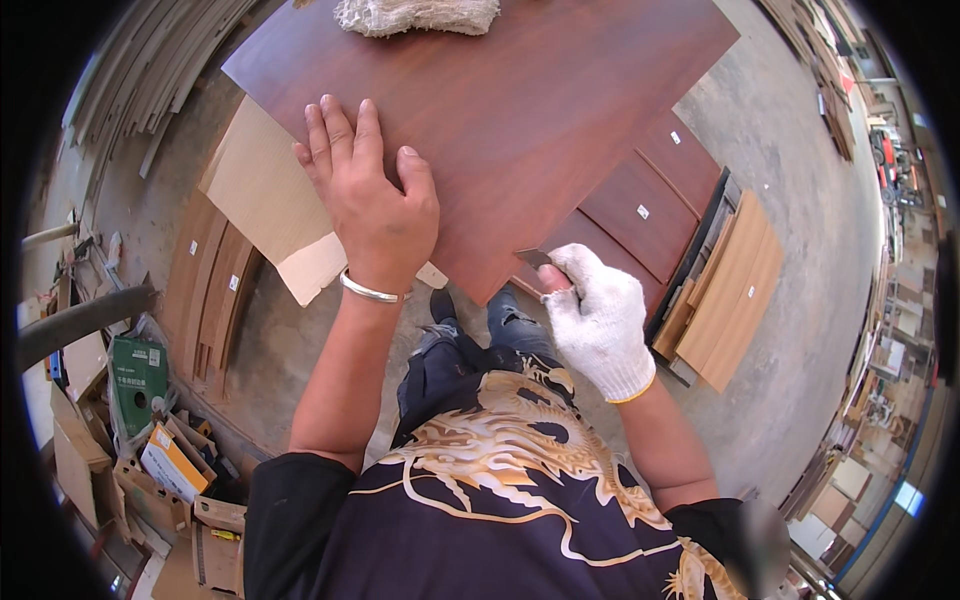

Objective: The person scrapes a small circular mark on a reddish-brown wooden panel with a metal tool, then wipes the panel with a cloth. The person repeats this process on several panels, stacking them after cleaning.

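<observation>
**Left hand [372, 205] flat on red-brown panel [520, 130]; right hand [603, 325] holds metal blade [533, 257] at its edge**

Nearest: dark shirt [480, 535] w/ gold print, forearms fwd. past it. Left hand bare, silver bracelet [369, 288] at wrist, palm down nr. panel's left edge; fingers slightly apart, thumb out, clamped on nothing. Prob. placed so to steady the panel. Right hand in white knit glove [620, 340], thumb tip apparently bare; thumb & fingers clamped on metal blade. Short pinch prob. for control. Blade-to-panel contact: cannot tell.

Panel directly ahead, one corner twd. the body; smooth wood-grain face, soft sheen. Its support is hidden; tabletop not confirmed. White fibrous wad [415, 13] lies at far side, well apart from both hands.

Lower down: cardboard sheet [265, 190] juts out past panel's left edge. To R, labelled dark-red panels [625, 235], then lt.-brown boards [735, 285], laid flat, prob. for stability. To L, brown boards [205, 280], green package [138, 375], open cartons [215, 550].

Room: workshop type, grey floor [790, 150], scuffed. Long planks [150, 70] upper L; misc. stock [850, 480] along far R, too small to ID.
</observation>
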A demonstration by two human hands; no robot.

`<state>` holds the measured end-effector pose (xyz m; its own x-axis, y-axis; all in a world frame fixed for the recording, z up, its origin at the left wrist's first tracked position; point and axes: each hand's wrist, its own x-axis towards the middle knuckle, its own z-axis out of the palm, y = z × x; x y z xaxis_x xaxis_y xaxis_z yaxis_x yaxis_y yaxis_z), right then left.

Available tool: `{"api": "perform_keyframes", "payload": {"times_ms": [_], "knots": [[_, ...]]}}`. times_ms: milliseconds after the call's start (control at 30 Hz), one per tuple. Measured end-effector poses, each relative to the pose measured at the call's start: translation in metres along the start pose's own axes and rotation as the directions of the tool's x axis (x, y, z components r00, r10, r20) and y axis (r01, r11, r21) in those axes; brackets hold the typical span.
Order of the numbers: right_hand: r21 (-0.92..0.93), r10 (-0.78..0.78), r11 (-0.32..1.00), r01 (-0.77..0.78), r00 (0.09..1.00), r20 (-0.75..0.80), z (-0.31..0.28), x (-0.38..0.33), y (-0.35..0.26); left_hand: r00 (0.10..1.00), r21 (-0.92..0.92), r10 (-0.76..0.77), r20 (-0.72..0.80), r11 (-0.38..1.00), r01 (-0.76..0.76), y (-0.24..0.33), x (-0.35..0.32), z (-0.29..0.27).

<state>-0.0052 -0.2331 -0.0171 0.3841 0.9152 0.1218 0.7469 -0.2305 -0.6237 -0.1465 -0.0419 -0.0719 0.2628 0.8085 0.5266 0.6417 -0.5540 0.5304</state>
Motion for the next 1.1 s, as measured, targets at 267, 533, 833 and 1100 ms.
{"api": "perform_keyframes", "payload": {"times_ms": [267,533,833,1100], "knots": [[-0.14,-0.163,0.975,0.17,0.985,0.06,0.011,-0.003,-0.013,1.0,0.023,-0.003,0.004,1.0,0.002,0.001,0.0,-0.002],[-0.124,-0.16,0.978,0.166,0.985,0.057,0.01,-0.002,-0.01,1.0,0.035,-0.01,0.011,0.999,0.009,0.003,-0.001,0.0],[-0.108,-0.113,0.987,0.12,0.991,0.069,0.008,0.0,-0.011,1.0,0.027,-0.003,0.001,1.0,0.003,0.003,-0.001,-0.001],[-0.113,-0.138,0.983,0.147,0.987,0.078,0.011,-0.002,-0.018,1.0,0.031,-0.003,0.007,1.0,0.003,0.001,0.0,0.001]]}}
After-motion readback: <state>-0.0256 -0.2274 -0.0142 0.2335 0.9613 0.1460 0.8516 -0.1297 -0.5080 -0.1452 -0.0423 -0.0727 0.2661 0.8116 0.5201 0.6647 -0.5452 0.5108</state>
